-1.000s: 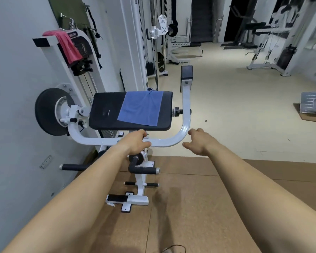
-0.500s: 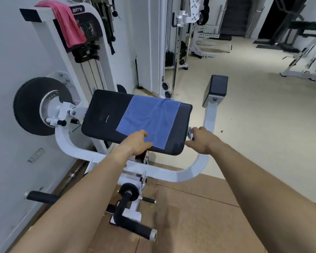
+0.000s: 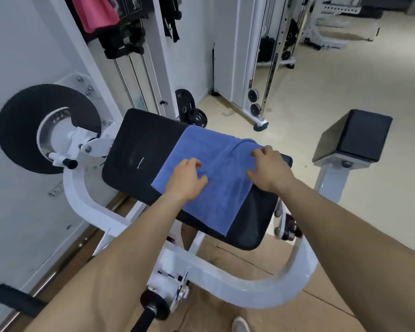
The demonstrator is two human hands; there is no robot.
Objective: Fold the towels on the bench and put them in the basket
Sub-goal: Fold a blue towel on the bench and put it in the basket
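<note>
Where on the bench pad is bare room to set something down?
Largest patch: bare bench pad between the left edge of the blue towel and the white pivot arm. A narrower strip lies at the pad's near right corner. Crowded: the towel's middle, under the left hand and right hand.

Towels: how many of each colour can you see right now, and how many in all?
Blue: 1, the blue towel spread over the bench pad.
Pink: 1, the pink towel hanging at the top left, off the bench.
Total: 2 towels.
</note>
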